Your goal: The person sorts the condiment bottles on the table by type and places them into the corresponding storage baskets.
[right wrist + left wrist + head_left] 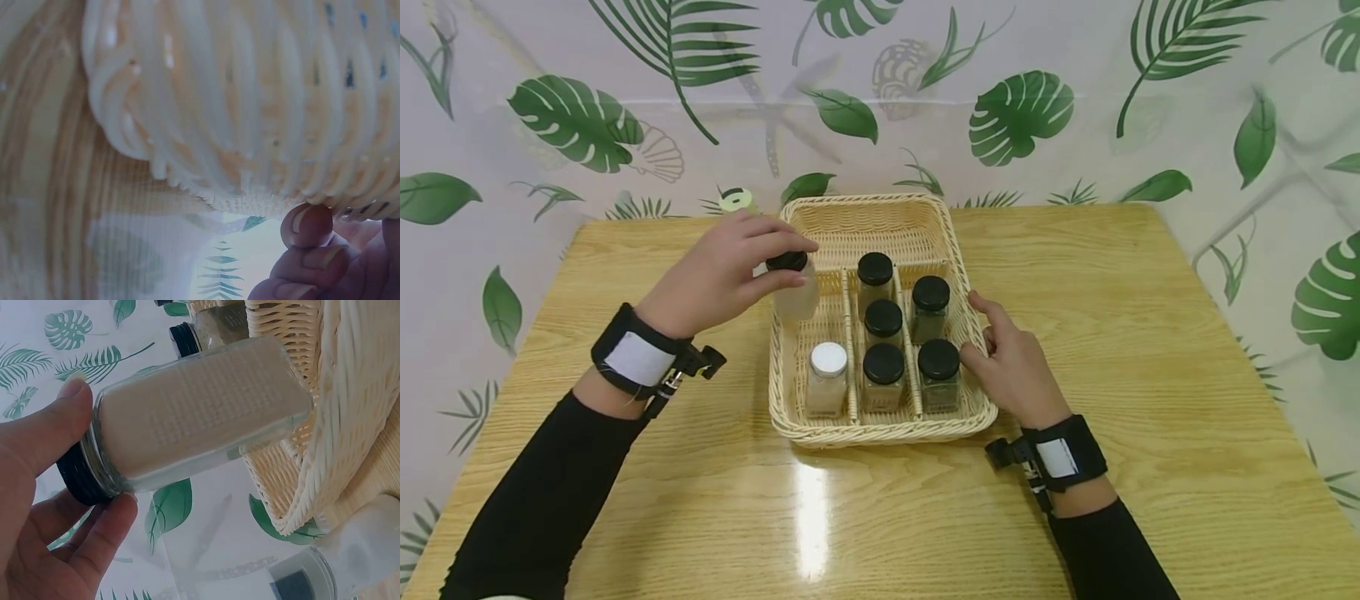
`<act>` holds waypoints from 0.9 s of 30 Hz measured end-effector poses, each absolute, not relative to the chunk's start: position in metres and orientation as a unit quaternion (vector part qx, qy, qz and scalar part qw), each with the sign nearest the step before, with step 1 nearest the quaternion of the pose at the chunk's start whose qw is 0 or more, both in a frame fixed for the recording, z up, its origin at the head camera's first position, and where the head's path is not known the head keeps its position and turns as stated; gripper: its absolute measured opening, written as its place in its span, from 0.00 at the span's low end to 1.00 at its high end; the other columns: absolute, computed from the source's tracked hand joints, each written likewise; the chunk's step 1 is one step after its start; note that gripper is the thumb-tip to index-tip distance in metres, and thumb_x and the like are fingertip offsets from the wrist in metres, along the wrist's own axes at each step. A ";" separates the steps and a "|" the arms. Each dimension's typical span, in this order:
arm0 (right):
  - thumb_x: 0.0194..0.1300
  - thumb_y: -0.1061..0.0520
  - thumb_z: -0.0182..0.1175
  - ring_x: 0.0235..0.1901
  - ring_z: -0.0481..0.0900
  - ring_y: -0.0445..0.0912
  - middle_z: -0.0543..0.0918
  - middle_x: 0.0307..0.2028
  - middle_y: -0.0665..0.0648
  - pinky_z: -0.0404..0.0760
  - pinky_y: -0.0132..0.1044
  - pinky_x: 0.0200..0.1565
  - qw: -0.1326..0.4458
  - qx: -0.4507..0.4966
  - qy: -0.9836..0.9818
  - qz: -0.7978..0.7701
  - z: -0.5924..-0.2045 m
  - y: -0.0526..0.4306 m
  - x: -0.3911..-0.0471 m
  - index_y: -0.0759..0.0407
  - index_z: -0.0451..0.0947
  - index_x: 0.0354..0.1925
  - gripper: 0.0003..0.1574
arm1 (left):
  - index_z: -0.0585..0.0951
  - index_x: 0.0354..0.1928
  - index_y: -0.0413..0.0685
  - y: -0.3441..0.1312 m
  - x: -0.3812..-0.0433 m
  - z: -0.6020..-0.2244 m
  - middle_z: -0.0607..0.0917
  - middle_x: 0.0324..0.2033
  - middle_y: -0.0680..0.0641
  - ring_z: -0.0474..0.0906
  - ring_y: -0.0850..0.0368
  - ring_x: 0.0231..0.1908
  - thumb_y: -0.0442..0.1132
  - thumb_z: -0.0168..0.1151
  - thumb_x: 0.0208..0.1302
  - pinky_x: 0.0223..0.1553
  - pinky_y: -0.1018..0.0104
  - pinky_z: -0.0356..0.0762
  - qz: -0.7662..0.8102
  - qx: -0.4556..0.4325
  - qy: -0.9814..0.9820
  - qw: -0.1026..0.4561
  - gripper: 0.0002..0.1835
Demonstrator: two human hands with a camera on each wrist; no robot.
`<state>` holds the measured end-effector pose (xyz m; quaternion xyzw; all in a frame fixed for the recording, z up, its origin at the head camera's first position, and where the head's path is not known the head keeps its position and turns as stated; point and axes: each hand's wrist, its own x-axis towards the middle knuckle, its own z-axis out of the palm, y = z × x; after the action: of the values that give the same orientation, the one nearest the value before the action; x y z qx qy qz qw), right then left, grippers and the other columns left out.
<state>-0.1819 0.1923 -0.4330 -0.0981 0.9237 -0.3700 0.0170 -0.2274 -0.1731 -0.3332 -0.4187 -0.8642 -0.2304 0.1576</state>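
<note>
My left hand [722,271] pinches a clear glass jar [200,412] by its black lid [81,474], thumb on one side and fingers on the other. Pale powder fills much of the jar, which hangs over the left section of a wicker basket [880,435]. At the basket's right rim, my right hand [1015,371] holds the edge, its index finger reaching along the outside. In the right wrist view, curled fingertips [309,225] touch the woven wall. A white-lidded jar [827,392] stands in the left section.
Several black-lidded jars stand in the middle and right sections, one of them a front middle jar [883,379]. The back compartment [868,229] spans the basket's width. Behind my left hand is a pale green round object [736,200]. A wooden table [1150,375] meets a leaf-patterned backdrop [925,108].
</note>
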 end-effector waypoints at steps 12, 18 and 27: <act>0.70 0.55 0.53 0.11 0.54 0.43 0.60 0.16 0.50 0.58 0.36 0.18 0.021 -0.098 0.923 -0.372 -0.434 0.193 -0.183 0.47 0.55 0.77 0.40 | 0.83 0.54 0.43 -0.157 -0.235 -0.338 0.85 0.47 0.45 0.77 0.48 0.48 0.41 0.71 0.62 0.51 0.54 0.70 -0.237 -0.446 -0.852 0.135 0.19; 0.70 0.55 0.53 0.11 0.55 0.44 0.60 0.15 0.50 0.59 0.37 0.18 0.019 -0.098 0.922 -0.373 -0.434 0.193 -0.183 0.47 0.55 0.77 0.40 | 0.83 0.54 0.43 -0.153 -0.239 -0.343 0.85 0.48 0.44 0.78 0.47 0.50 0.40 0.71 0.62 0.56 0.52 0.68 -0.237 -0.447 -0.853 0.127 0.19; 0.70 0.55 0.54 0.10 0.55 0.44 0.60 0.15 0.50 0.59 0.37 0.18 0.017 -0.096 0.922 -0.375 -0.433 0.193 -0.182 0.47 0.56 0.77 0.40 | 0.84 0.54 0.44 -0.151 -0.245 -0.350 0.86 0.47 0.45 0.79 0.47 0.49 0.41 0.71 0.61 0.57 0.51 0.68 -0.236 -0.446 -0.855 0.118 0.20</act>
<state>-0.1821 0.1930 -0.4331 -0.0961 0.9220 -0.3748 0.0171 -0.2452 -0.1506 -0.3499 -0.4462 -0.8552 -0.2356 0.1184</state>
